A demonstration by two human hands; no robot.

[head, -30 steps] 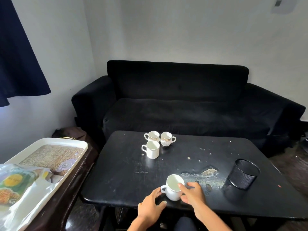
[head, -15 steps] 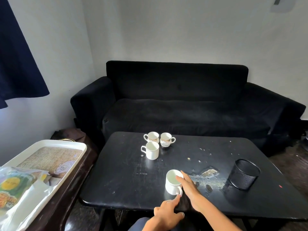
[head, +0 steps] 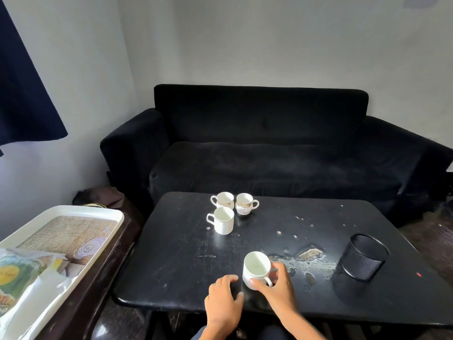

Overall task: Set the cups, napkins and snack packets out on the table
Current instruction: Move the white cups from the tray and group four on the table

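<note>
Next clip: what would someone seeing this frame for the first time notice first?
The white cup near the front edge of the black table, with the right hand gripping it at the handle and the left hand resting on the table beside it. Three more cups cluster at the far side, a black mesh holder stands on the right, and a white tray with snack packets sits off to the left.

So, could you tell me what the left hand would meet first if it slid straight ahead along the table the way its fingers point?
Probably the near cup, just ahead and right of the left hand, held by the right hand. Depth is hard to judge; it might pass left of it.
</note>
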